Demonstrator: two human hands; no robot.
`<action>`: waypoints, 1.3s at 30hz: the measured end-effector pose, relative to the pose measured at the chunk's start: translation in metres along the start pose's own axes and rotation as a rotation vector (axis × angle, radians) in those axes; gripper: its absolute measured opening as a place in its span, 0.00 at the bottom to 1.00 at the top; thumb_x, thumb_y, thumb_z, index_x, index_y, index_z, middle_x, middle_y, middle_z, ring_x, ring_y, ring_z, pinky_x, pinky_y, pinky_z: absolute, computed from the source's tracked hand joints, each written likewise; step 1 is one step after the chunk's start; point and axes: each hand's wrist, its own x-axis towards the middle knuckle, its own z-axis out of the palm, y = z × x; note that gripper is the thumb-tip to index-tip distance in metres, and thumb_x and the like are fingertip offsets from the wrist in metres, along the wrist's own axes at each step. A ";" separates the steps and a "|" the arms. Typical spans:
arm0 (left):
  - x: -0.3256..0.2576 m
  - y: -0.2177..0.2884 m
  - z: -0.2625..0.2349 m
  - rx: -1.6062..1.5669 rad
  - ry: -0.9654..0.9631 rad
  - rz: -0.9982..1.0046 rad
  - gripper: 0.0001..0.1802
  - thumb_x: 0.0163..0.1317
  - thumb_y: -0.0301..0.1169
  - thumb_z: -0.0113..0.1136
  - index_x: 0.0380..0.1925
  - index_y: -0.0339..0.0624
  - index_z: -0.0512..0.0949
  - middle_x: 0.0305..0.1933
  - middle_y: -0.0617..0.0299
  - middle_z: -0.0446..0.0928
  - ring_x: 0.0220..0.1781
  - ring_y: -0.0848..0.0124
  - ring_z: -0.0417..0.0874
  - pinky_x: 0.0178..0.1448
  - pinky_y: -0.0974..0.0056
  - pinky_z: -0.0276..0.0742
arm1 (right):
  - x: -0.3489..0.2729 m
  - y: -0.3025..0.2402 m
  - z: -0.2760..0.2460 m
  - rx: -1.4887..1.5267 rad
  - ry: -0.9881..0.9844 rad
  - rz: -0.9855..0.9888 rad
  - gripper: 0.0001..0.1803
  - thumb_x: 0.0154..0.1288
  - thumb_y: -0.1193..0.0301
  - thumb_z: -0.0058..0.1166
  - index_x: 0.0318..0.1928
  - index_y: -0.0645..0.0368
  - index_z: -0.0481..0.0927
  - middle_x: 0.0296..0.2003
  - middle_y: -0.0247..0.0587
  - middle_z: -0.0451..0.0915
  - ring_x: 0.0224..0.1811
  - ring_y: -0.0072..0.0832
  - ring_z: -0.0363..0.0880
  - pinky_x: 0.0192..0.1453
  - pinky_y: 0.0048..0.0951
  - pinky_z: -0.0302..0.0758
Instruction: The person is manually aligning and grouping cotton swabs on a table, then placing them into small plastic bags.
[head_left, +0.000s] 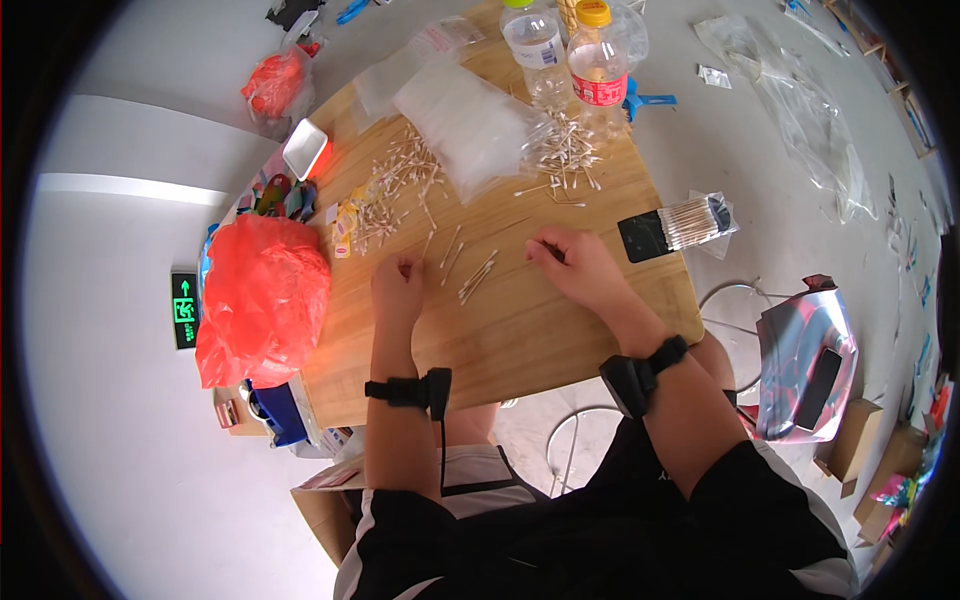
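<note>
My left hand (397, 287) is curled closed over the wooden table (540, 340), near its left side. A single cotton swab (428, 244) lies just beyond its fingertips. Across from it, my right hand (575, 262) is also closed, thumb and fingers drawn together. Whether either hand has something small in it is hidden. Between the hands lie a few loose cotton swabs (478, 277), some side by side. Farther back spread a left heap of swabs (405, 170) and a right heap (568, 155), with a frosted plastic bag (470, 122) between them.
Two bottles (535, 55) (598, 85) stand at the far edge. A black-ended pack of swabs (690, 222) overhangs the right edge. On the left are a red plastic bag (265, 300), a white-and-red box (307, 150) and yellow packets (345, 225). A stool (808, 360) stands at right.
</note>
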 end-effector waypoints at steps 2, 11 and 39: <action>-0.007 0.007 -0.002 0.006 0.022 0.021 0.10 0.63 0.35 0.66 0.35 0.39 0.83 0.30 0.53 0.83 0.34 0.58 0.85 0.41 0.57 0.79 | 0.000 -0.002 0.002 -0.005 -0.013 0.010 0.10 0.69 0.66 0.57 0.38 0.60 0.85 0.25 0.44 0.82 0.23 0.31 0.78 0.31 0.33 0.73; 0.027 0.033 0.011 -0.118 -0.066 0.069 0.14 0.63 0.40 0.65 0.33 0.39 0.82 0.31 0.54 0.81 0.38 0.57 0.84 0.44 0.55 0.79 | -0.001 0.001 0.002 -0.010 -0.018 0.006 0.10 0.69 0.66 0.57 0.38 0.60 0.85 0.25 0.45 0.82 0.24 0.31 0.78 0.31 0.33 0.73; -0.023 0.048 0.021 -0.129 -0.196 0.371 0.06 0.70 0.29 0.59 0.41 0.41 0.81 0.34 0.57 0.79 0.35 0.65 0.82 0.39 0.62 0.76 | -0.002 -0.003 0.004 -0.065 -0.009 -0.006 0.10 0.69 0.66 0.57 0.38 0.59 0.85 0.27 0.45 0.83 0.26 0.36 0.80 0.34 0.34 0.75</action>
